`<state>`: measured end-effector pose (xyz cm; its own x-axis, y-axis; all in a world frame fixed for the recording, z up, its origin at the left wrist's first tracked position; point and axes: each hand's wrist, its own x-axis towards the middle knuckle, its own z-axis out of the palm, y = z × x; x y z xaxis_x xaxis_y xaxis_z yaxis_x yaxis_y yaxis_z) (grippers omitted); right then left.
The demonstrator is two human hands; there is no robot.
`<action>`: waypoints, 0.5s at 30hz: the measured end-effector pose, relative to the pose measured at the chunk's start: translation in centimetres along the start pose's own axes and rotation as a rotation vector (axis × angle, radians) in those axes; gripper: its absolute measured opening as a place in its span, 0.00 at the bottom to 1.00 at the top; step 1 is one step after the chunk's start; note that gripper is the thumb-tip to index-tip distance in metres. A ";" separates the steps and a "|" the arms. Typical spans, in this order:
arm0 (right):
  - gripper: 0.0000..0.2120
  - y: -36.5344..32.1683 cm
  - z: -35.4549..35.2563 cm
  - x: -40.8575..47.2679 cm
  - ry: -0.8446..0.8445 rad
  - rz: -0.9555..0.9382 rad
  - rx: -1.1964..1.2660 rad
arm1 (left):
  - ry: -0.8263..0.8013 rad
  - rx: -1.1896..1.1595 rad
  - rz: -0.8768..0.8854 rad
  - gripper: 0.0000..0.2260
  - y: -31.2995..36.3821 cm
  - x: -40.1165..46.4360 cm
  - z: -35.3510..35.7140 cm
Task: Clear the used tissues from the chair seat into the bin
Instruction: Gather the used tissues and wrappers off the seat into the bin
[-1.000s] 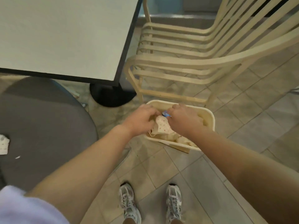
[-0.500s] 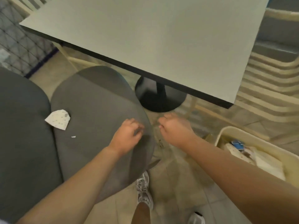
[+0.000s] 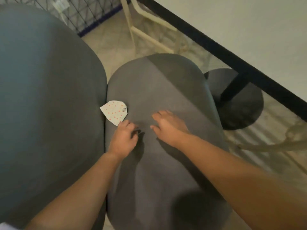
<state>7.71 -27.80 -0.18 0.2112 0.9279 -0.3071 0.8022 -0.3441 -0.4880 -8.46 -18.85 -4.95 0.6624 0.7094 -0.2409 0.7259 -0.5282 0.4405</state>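
Note:
A white tissue with pink dots (image 3: 114,112) lies on the grey chair seat (image 3: 166,90), close to the gap by the backrest. My left hand (image 3: 123,138) hovers over the seat just below the tissue, its fingertips nearly touching the tissue's lower corner; it holds nothing and its fingers are loosely curled. To the right, my right hand (image 3: 167,126) is over the middle of the seat with its fingers spread and empty. The bin is out of view.
The chair's grey backrest (image 3: 41,97) fills the left side. A white table with a black edge (image 3: 249,30) stands at the upper right on a black round base (image 3: 240,103). A cream chair frame (image 3: 146,34) and a wire fence (image 3: 74,12) are beyond.
My view has swung from the bin to the chair seat. Both hands left the bin empty and moved over the seat, the left one reaching close to the dotted tissue.

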 end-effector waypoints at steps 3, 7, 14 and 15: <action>0.23 -1.6 1.7 5.2 -0.011 -0.057 0.018 | 0.131 -0.018 -0.056 0.14 -3.3 0.8 0.4; 0.33 -3.9 3.9 10.6 -0.037 -0.114 0.081 | 0.252 -0.062 -0.182 0.19 -6.4 0.6 1.0; 0.42 -6.0 6.7 16.0 -0.145 -0.257 -0.076 | 0.148 -0.156 -0.156 0.13 -8.2 -1.3 2.3; 0.42 -6.1 6.9 16.2 -0.152 -0.265 -0.111 | 0.119 -0.157 -0.140 0.13 -8.2 -1.4 2.3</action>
<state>2.33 -11.67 -7.80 -0.0923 0.9481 -0.3043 0.8759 -0.0680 -0.4777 -14.93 -16.56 -10.25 0.5239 0.8256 -0.2097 0.7656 -0.3484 0.5409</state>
